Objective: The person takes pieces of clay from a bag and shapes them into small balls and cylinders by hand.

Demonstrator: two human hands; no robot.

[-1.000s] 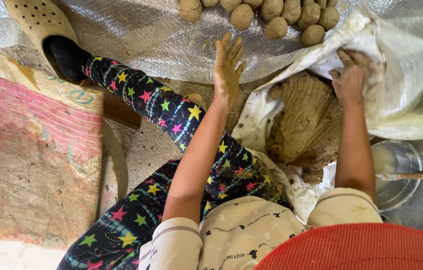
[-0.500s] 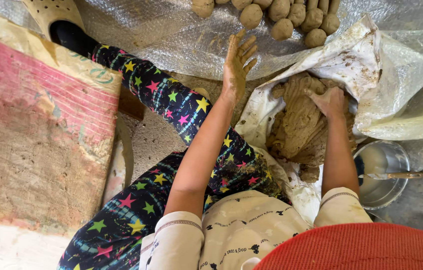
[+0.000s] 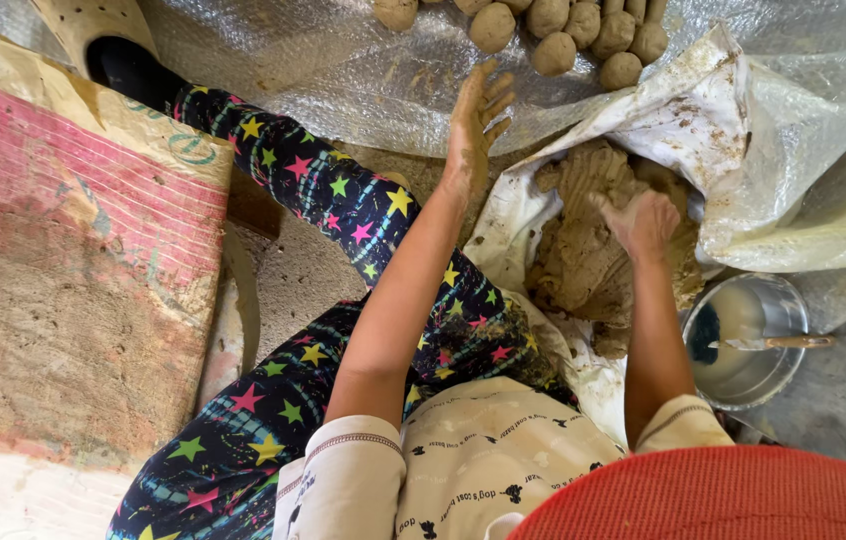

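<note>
Clay lump (image 3: 583,250), right hand (image 3: 643,222) pressing, fingers spread

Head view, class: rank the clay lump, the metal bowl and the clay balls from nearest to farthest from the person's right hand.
1. Clay lump: the right hand rests on it, inside the white sack.
2. Metal bowl: lower right of the hand, beside the forearm.
3. Clay balls: farthest, at the top edge on the clear plastic sheet.

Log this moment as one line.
left hand: open, on plastic sheet | right hand: digging into clay lump | clay balls: beyond
</note>
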